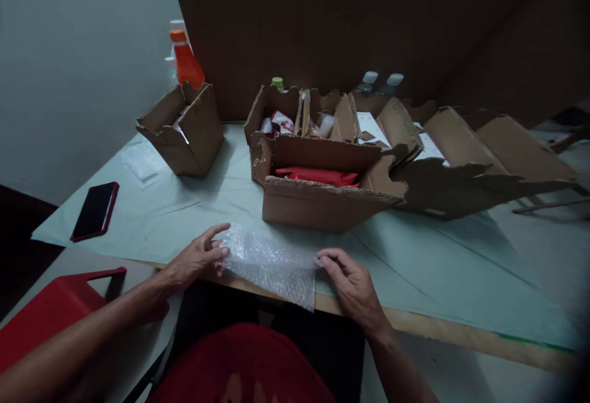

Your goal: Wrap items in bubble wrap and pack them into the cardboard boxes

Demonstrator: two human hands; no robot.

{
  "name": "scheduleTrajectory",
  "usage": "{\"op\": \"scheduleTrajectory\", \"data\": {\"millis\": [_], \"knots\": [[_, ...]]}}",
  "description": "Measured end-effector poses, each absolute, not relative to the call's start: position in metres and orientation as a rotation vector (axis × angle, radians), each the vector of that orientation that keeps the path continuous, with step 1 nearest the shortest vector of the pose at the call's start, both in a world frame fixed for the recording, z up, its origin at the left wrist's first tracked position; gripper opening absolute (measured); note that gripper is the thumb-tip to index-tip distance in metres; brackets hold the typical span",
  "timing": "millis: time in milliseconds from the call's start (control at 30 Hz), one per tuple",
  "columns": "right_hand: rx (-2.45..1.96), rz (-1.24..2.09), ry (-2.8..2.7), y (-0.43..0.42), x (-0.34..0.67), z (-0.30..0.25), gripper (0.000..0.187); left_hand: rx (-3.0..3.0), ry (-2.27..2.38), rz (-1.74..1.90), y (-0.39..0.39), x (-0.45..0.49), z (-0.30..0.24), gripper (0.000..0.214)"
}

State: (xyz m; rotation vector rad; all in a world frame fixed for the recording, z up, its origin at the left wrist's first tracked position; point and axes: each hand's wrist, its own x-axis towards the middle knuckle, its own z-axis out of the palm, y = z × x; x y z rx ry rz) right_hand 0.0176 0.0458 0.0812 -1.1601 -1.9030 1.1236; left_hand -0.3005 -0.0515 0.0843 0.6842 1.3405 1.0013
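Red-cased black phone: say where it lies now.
In the head view, the red-cased black phone lies flat at the left end of the pale green table cover, left of the left hand and the clear bubble wrap sheet.

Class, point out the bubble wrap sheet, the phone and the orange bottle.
bubble wrap sheet (270, 262), head view, its middle
phone (95, 211), head view, its dark screen
orange bottle (188, 66), head view, its body

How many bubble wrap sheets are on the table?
2. One sheet at the near edge, touched by left hand and right hand; a second sheet far left, by a cardboard box. Boxes may hide more.
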Motion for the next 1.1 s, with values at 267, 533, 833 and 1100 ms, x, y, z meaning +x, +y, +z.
{"op": "scheduleTrajectory", "data": {"millis": [267, 533, 833, 1100], "knots": [[-1.073, 1.219, -2.090, 0.045, 0.037, 0.086, 0.032, 0.675, 1.405, 0.939, -0.065, -0.290, 0.094, 0.091], [-0.865, 0.751, -2.569, 0.016, 0.038, 0.065, 0.038, 0.662, 1.389, 0.908, -0.063, -0.294, 0.086, 0.092], [-1.213, 1.141, -1.887, 0.035, 0.018, 0.072, 0.029, 0.925, 1.707, 0.998, -0.065, -0.318, 0.095, 0.075], [-1.306, 1.154, -1.614, 0.070, 0.011, 0.054, 0.045, 1.346, 1.688, 1.005, -0.011, -0.288, 0.077, 0.079]]}}
